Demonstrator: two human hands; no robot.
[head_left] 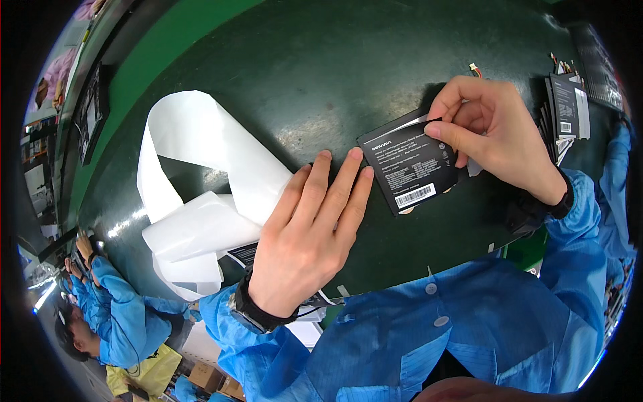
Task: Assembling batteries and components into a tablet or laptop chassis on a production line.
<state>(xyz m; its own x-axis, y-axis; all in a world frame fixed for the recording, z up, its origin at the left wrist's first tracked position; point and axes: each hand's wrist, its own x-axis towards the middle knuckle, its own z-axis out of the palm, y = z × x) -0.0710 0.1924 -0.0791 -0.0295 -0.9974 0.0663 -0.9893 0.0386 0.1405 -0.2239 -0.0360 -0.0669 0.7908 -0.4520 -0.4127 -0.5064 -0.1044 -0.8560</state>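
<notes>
A flat black label (pixel 410 164) with white print and a barcode lies over a flat battery pack, whose pale edge shows beneath it. My right hand (pixel 492 130) pinches the label's upper right corner between thumb and fingers. Beyond that hand, a small white connector on coloured wires (pixel 475 70) sticks out. My left hand (pixel 311 231) lies flat, fingers stretched, its fingertips beside the label's left edge. Under and beside it runs a long, looped white backing strip (pixel 201 137); part of a black printed piece shows below the hand. What lies under the left palm is hidden.
Several black-labelled battery packs (pixel 566 110) with wires are stacked at the right of the dark green table (pixel 315 60). Dark ribbed trays (pixel 596 63) stand behind them. At the lower left, a co-worker in a blue sleeve (pixel 124 291) works at the same table.
</notes>
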